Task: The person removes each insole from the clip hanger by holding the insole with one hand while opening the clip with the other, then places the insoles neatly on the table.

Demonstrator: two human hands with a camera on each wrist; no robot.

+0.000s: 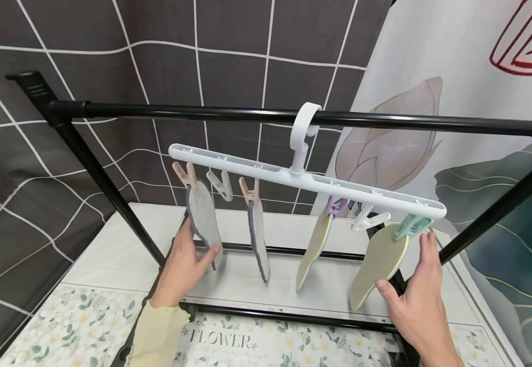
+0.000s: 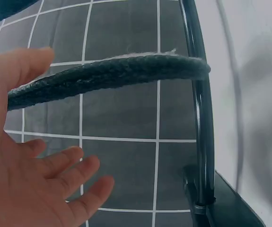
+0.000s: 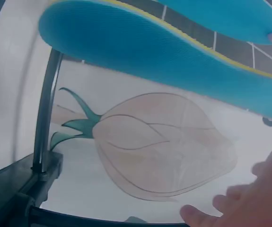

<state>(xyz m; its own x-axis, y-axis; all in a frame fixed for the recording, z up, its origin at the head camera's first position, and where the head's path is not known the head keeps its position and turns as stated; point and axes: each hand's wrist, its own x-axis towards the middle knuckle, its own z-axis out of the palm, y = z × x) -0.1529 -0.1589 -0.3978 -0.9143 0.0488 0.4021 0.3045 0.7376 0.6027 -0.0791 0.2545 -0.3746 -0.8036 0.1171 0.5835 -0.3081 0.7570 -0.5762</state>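
Note:
A white clip hanger [image 1: 247, 166] holds two grey insoles, an outer one [image 1: 203, 216] and an inner one [image 1: 258, 239], in pink clips [image 1: 249, 191]. Two pale yellow insoles hang on its right half: the inner one [image 1: 313, 250] from a purple clip [image 1: 336, 206], the outer one [image 1: 379, 262] from a green clip [image 1: 414, 226]. My left hand [image 1: 184, 270] is beside the outer grey insole, fingers spread and thumb on the other side of it; contact is unclear. Beside the outer yellow insole is my right hand [image 1: 419, 303], fingers extended near the green clip.
The hanger's hook [image 1: 300, 135] sits over a black rail [image 1: 178, 111] with slanted side legs [image 1: 109, 186]. White clips [image 1: 220, 184] hang without insoles. Below lies a floral mat [image 1: 229, 339]. A dark grid-patterned cloth [image 1: 155, 76] and a printed white curtain [image 1: 467, 46] stand behind.

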